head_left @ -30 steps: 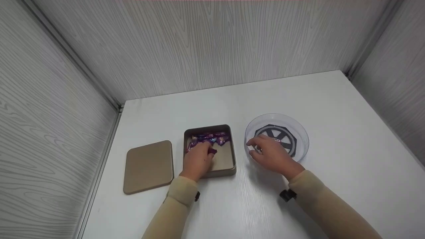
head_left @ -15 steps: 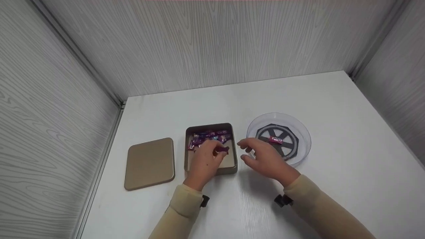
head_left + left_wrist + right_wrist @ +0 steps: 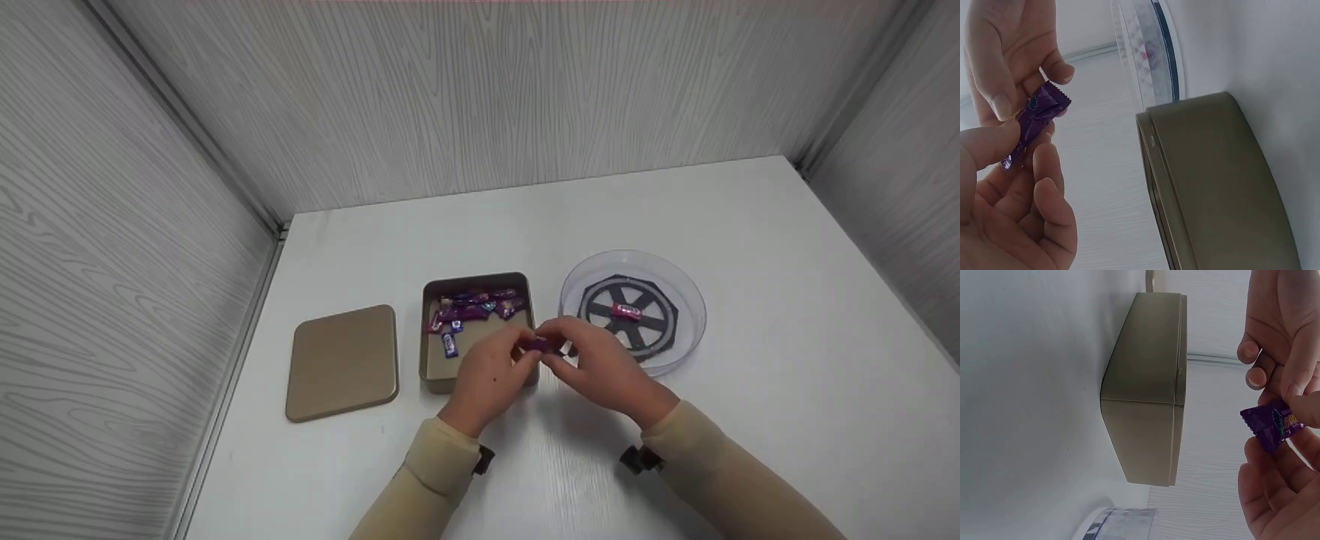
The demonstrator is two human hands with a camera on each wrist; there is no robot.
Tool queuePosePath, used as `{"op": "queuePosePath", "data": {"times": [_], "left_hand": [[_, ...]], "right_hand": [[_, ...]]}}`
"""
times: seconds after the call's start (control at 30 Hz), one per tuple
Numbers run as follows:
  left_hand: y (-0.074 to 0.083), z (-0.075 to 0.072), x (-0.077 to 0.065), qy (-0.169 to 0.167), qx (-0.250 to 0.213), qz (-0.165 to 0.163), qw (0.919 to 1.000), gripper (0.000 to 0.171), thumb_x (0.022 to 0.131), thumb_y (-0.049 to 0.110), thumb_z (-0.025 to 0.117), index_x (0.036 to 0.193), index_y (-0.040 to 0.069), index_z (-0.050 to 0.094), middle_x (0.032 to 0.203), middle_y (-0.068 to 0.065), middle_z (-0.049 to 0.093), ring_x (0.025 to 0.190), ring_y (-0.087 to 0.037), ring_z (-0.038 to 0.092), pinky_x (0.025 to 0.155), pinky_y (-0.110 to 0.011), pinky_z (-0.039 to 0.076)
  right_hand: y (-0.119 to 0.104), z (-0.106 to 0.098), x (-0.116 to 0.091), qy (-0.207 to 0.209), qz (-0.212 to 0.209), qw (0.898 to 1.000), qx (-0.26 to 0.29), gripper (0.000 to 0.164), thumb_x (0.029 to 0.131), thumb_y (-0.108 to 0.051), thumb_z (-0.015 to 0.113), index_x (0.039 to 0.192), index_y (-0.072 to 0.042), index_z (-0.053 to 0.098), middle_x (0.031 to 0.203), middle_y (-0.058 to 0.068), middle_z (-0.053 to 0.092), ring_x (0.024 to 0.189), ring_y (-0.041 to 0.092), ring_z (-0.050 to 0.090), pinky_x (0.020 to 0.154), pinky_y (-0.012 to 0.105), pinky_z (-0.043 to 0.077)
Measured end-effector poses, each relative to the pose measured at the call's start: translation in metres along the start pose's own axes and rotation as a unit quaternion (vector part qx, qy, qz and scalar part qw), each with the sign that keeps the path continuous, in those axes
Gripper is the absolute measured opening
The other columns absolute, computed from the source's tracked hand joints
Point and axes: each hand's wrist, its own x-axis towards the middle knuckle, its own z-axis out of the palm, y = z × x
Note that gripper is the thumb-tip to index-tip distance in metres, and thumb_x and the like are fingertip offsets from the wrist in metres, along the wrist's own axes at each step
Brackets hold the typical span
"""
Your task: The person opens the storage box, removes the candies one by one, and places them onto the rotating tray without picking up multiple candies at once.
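Note:
A small candy in a purple wrapper (image 3: 541, 344) is between my two hands, above the gap between the tin and the clear dish. My left hand (image 3: 487, 379) pinches it with thumb and fingers over the tin's right front corner. Fingers and thumb of my right hand (image 3: 604, 367) meet on the candy's other end; the candy's printed wrapper (image 3: 1266, 424) shows in the right wrist view. Several wrapped candies (image 3: 469, 311) lie in the open bronze tin (image 3: 480, 356). One pink candy (image 3: 626, 312) is inside the round clear dish (image 3: 694, 315).
The tin's square lid (image 3: 341, 364) lies flat on the white table (image 3: 450, 232), left of the tin. Dark spoked octagonal pattern (image 3: 670, 330) marks the dish's base. Wood-grain panels (image 3: 480, 97) stand behind and on both sides.
My left hand has lifted the purple candy out of the tin and carried it right to my right hand. My right hand, which had been over the dish, moved left and now touches the candy.

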Motion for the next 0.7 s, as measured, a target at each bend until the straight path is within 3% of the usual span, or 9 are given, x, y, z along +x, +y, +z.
{"op": "queuePosePath", "data": {"times": [0.23, 0.37, 0.53, 0.7], "left_hand": [[0.003, 0.005, -0.002, -0.006, -0.006, 0.000, 1.0000, 0.019, 0.099, 0.025, 0.066, 0.117, 0.020, 0.068, 0.100, 0.010, 0.066, 0.088, -0.010, 0.058, 0.075, -0.029, 0.050], [-0.003, 0.007, -0.001, 0.002, 0.014, 0.025, 0.9996, 0.025, 0.099, 0.024, 0.065, 0.123, 0.018, 0.068, 0.106, 0.008, 0.066, 0.093, -0.014, 0.064, 0.077, -0.030, 0.052], [-0.015, 0.005, -0.001, 0.037, 0.068, 0.055, 0.9955, 0.029, 0.098, 0.024, 0.065, 0.125, 0.015, 0.067, 0.108, 0.002, 0.068, 0.099, -0.018, 0.066, 0.080, -0.033, 0.054], [-0.028, 0.001, -0.001, 0.045, 0.104, 0.043, 0.9927, 0.030, 0.098, 0.025, 0.064, 0.126, 0.014, 0.067, 0.112, -0.001, 0.069, 0.103, -0.017, 0.064, 0.082, -0.037, 0.054]], "right_hand": [[0.005, -0.001, -0.003, 0.016, 0.000, 1.000, 0.025, 0.021, 0.095, -0.011, 0.071, 0.114, -0.019, 0.066, 0.099, -0.009, 0.069, 0.086, 0.004, 0.063, 0.070, 0.037, 0.055], [0.012, -0.006, -0.002, 0.004, 0.024, 0.999, 0.025, 0.017, 0.095, -0.012, 0.071, 0.110, -0.019, 0.066, 0.097, -0.007, 0.070, 0.086, 0.005, 0.063, 0.071, 0.034, 0.054], [0.034, -0.020, 0.001, 0.004, 0.091, 0.996, 0.010, 0.015, 0.094, -0.010, 0.070, 0.106, -0.018, 0.066, 0.099, -0.005, 0.069, 0.086, 0.012, 0.063, 0.073, 0.036, 0.053], [0.073, -0.045, 0.006, -0.002, 0.173, 0.985, -0.019, 0.014, 0.096, -0.011, 0.064, 0.110, -0.012, 0.065, 0.106, 0.004, 0.067, 0.096, 0.023, 0.062, 0.083, 0.043, 0.051]]}}
